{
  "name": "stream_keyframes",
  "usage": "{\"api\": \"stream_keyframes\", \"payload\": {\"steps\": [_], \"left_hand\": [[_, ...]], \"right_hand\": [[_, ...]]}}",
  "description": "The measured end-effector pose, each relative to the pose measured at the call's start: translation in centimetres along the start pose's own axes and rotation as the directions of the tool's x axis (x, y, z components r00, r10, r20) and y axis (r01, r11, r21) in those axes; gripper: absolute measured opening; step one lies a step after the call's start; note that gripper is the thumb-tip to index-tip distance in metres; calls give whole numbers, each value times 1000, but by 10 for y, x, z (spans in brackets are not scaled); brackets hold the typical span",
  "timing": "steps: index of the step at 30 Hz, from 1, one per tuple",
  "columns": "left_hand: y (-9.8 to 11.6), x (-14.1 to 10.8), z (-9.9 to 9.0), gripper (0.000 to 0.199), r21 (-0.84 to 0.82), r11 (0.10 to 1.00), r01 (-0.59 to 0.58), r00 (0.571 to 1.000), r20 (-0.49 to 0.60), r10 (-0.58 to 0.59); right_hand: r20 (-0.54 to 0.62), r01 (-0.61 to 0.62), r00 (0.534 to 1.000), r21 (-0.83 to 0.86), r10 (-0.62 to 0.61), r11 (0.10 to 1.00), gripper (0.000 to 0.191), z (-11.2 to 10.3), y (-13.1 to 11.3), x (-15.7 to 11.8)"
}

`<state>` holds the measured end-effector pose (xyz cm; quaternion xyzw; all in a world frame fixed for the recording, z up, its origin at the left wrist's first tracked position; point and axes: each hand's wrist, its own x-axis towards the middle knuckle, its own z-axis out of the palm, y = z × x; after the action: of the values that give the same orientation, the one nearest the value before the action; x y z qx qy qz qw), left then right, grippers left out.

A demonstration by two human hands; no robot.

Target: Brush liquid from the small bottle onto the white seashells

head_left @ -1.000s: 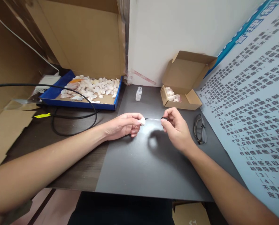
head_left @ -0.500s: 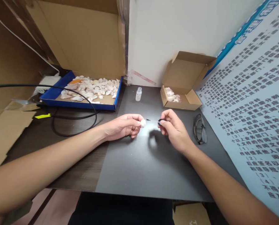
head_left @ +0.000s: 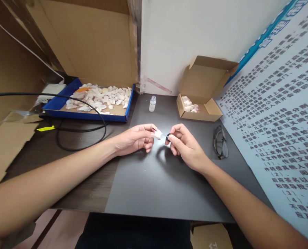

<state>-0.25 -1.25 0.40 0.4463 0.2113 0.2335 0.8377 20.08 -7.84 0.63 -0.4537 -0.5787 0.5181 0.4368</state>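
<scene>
Between the thumb and fingers of my left hand is a small white seashell. My right hand pinches the black cap of an applicator brush. The brush's thin clear stem points left, and its dark tip shows at the shell's upper left edge; I cannot tell whether it touches the shell. Behind both hands, a small clear bottle with a label stands upright without a cap, with whitish contents.
A blue-edged cardboard tray of many shells lies at the back left, behind a looping black cable. At the back right an open cardboard box holds more pale shells. Dark-framed glasses rest near the printed poster.
My right hand has moved left with the brush. The brush tip, earlier in the gap right of the shell, now shows at the shell's far upper side. My left hand has barely moved.
</scene>
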Motion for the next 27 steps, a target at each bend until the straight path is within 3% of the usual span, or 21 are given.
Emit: {"api": "stream_keyframes", "payload": {"steps": [9,14,27], "left_hand": [[0,0,1,11,-77,997,-9,999,-41,6],[1,1,0,12,-85,996,-13,1000,-9,12],[2,0,0,13,-70,998,-2,1000,-17,1]], "right_hand": [[22,22,1000,-82,-20,996,24,-1,-1,-1],[37,40,999,-124,-35,992,23,-2,-1,-2],[-21,27,999,-172,-31,985,15,-4,-2,-1]]}}
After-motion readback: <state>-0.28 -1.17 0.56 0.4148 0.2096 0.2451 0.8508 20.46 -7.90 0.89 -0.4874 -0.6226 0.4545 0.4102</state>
